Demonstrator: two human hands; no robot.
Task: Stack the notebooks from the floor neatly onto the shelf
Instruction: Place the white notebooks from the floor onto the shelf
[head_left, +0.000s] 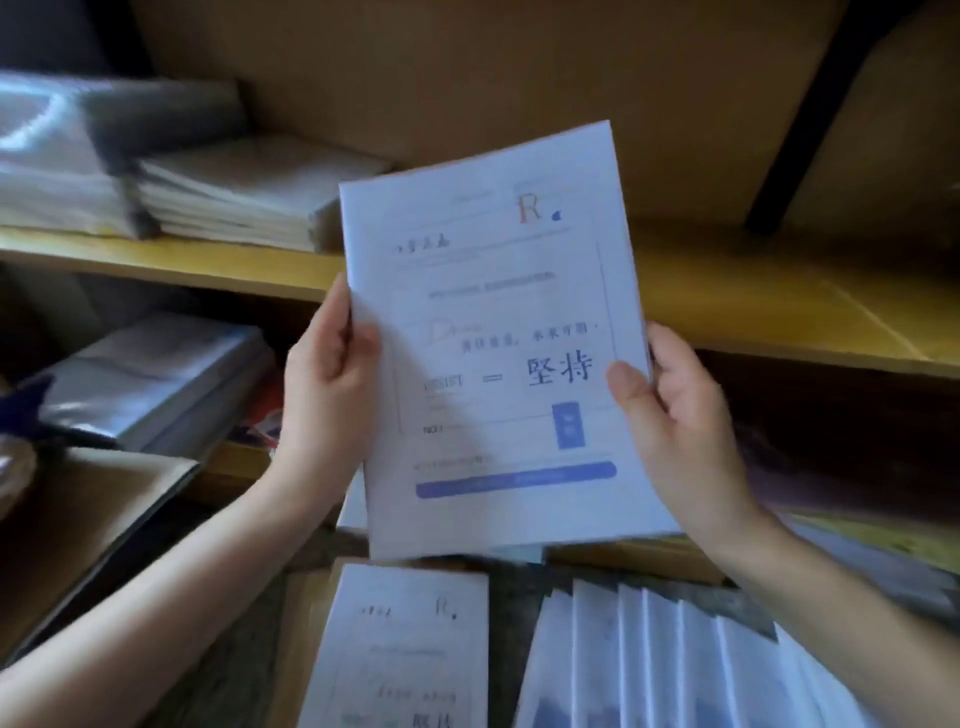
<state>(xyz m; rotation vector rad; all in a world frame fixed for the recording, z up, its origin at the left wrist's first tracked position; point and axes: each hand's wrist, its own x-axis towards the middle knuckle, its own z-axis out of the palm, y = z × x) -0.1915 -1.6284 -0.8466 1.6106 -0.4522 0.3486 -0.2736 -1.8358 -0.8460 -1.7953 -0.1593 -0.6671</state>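
Observation:
A pale blue-white notebook stack (498, 332) with blue printed characters is held up in front of the yellow wooden shelf (779, 306). My left hand (324, 395) grips its left edge, thumb on the cover. My right hand (675, 415) grips its right edge, thumb on the front. Below, on the floor, lies another notebook of the same kind (405, 649), and to its right several notebooks (665, 665) are fanned out overlapping. A low pile of notebooks (249, 192) rests on the shelf's left part.
Plastic-wrapped packs (52, 156) sit at the shelf's far left, and more wrapped packs (150, 384) lie on the level below. A brown cardboard piece (88, 514) leans at lower left. Brown cardboard (467, 67) backs the shelf. A dark bar (810, 104) crosses upper right.

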